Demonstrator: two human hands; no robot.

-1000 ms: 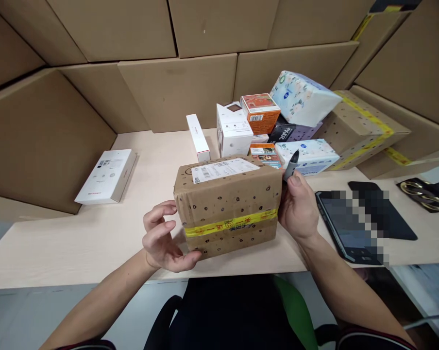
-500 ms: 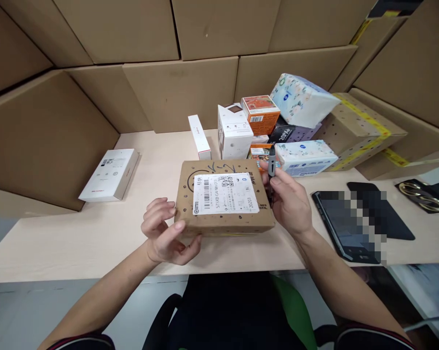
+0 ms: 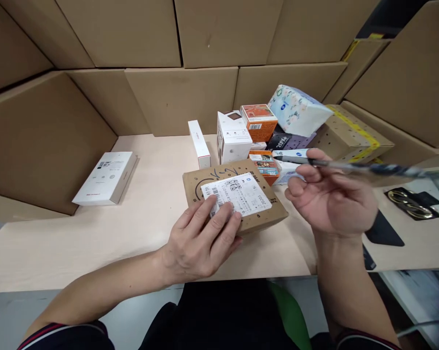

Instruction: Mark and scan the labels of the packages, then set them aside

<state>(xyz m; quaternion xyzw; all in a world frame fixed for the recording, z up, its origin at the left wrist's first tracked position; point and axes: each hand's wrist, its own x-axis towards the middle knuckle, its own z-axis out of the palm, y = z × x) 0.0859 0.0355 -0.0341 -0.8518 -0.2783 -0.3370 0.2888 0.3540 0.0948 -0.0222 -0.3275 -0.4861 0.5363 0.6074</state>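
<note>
A small brown cardboard box [image 3: 276,212] with a white printed shipping label [image 3: 254,194] is turned at an angle in front of me. My left hand [image 3: 201,238] grips its near left side, fingers spread over the label's lower left part and thumb hidden. To the right of the box, my raised right hand [image 3: 332,199] has its palm turned up. Its fingers are closed around a slim pen-like tool [image 3: 295,159] with a grey body and a dark pointed tip directed left. The tool's rear part is blurred by motion.
A flat white box [image 3: 105,180] lies left on the table. Behind stand a narrow white box [image 3: 199,143], a larger white box [image 3: 234,141], orange boxes [image 3: 259,124] and floral tissue packs [image 3: 295,109]. Gold-handled scissors [image 3: 412,204] lie right. Cardboard walls [image 3: 186,102] enclose the back.
My left hand has moved from the box's left edge onto its label. The box has turned clockwise. My right hand has left the box and lifted rightward, tilting the tool from upright to level.
</note>
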